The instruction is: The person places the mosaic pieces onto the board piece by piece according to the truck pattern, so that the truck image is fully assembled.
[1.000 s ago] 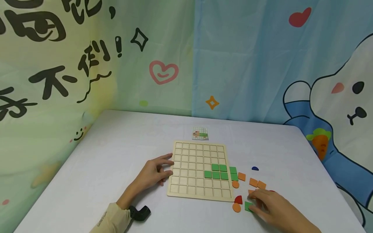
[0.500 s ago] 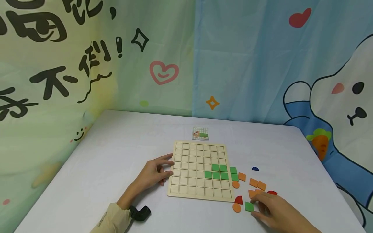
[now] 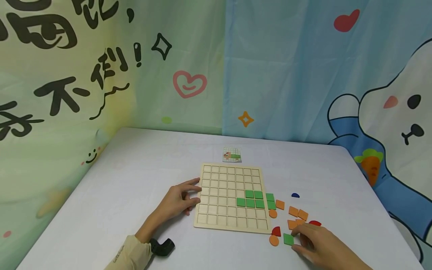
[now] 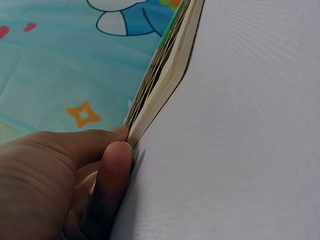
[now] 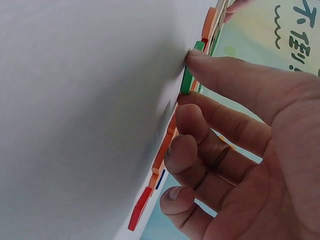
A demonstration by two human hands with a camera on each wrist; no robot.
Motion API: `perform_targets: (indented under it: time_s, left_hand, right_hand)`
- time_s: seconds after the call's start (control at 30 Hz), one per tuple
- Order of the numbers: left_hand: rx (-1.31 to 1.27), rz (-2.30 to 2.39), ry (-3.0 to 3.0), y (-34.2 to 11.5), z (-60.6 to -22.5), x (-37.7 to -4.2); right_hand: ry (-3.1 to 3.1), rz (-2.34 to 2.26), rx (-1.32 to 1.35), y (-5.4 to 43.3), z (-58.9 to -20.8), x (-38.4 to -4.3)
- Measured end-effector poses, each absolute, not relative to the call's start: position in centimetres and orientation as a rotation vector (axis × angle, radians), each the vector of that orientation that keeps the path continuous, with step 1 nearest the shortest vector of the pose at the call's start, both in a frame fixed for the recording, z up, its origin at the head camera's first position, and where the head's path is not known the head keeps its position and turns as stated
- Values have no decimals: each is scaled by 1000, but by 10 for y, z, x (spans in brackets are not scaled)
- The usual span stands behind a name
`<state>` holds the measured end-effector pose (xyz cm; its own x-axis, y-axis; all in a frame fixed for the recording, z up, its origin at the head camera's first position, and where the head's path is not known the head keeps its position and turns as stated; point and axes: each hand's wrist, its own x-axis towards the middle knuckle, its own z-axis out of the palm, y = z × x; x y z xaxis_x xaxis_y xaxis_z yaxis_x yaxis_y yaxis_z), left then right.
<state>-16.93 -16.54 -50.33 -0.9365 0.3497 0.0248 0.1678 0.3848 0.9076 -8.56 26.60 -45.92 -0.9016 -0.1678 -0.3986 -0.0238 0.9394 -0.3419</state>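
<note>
My left hand (image 3: 179, 198) rests its fingertips against the left edge of the wooden grid board (image 3: 216, 210). In the left wrist view, thumb and finger (image 4: 116, 162) meet the board's rim. Several green square tiles (image 3: 250, 203) sit in the board's cells at the right. My right hand (image 3: 315, 240) is beside a loose green square tile (image 3: 288, 239) on the white table, with thumb and index fingertip spread at its right corners. Seen from the right wrist, the thumb (image 5: 220, 67) overlaps this tile (image 5: 187, 80); the other fingers are loosely bent.
Two green tiles (image 3: 270, 197) lie against the board's right edge. Around them lie several orange squares (image 3: 293, 211), two orange discs (image 3: 274, 240), red pieces (image 3: 276, 231) and a blue half-disc (image 3: 295, 195). A small picture card (image 3: 231, 154) lies behind the board.
My right thumb and index finger have moved slightly right, off the loose green tile they overlapped a second ago. That tile now shows whole. My left hand and the board stay put.
</note>
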Motion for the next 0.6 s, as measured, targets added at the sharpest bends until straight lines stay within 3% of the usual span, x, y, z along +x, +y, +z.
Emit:
perform_targets:
  time_s: [0.6]
  left_hand:
    - [452, 1579, 2473, -165, -503, -170]
  right_hand:
    - [2741, -506, -233, 269, -455, -87]
